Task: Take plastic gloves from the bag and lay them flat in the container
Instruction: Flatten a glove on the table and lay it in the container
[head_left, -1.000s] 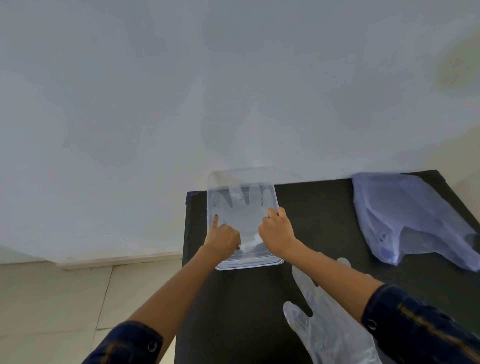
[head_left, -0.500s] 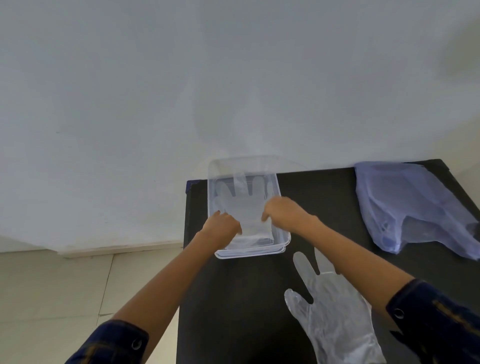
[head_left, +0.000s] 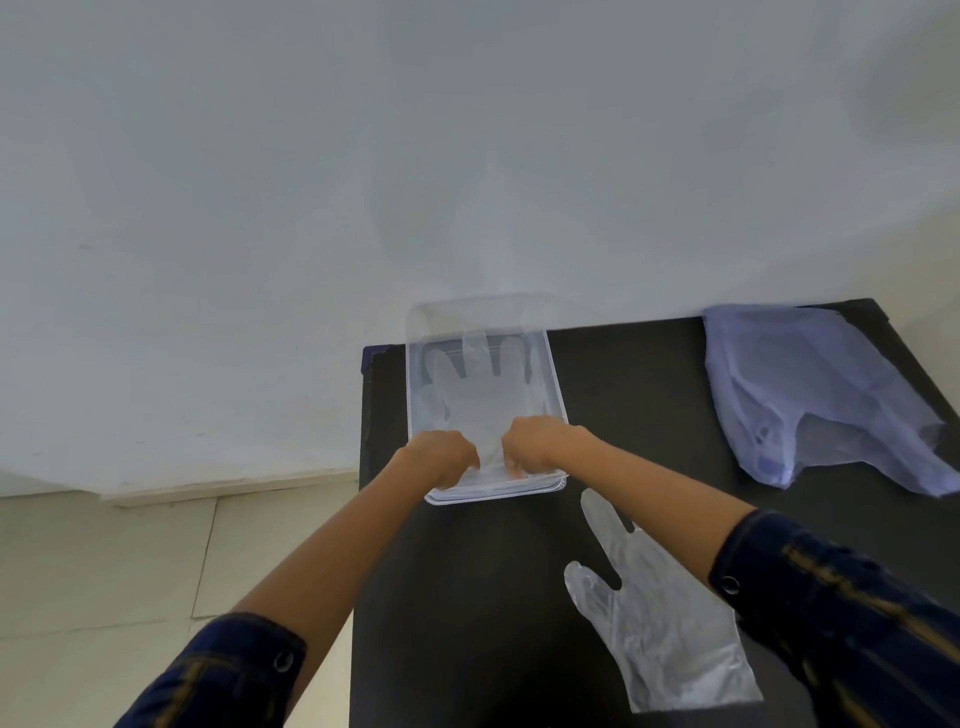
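A clear rectangular container (head_left: 555, 374) stands at the far left of the black table (head_left: 467, 597). A thin clear plastic glove (head_left: 483, 395) lies spread inside it, fingers pointing away from me. My left hand (head_left: 441, 460) and my right hand (head_left: 535, 447) are both curled over the glove's cuff at the container's near end, fingertips pinching or pressing the plastic. A second clear glove (head_left: 660, 629) lies flat on the table near me, partly under my right forearm. The pale purple plastic bag (head_left: 810, 395) lies crumpled at the table's far right.
A white wall rises directly behind the table. Beige floor tiles (head_left: 130, 571) show to the left, beyond the table's left edge. The container sits close to that left edge and the back edge.
Both hands have slid back from the glove's palm toward its cuff at the container's near end. The glove now lies more fully spread in the container.
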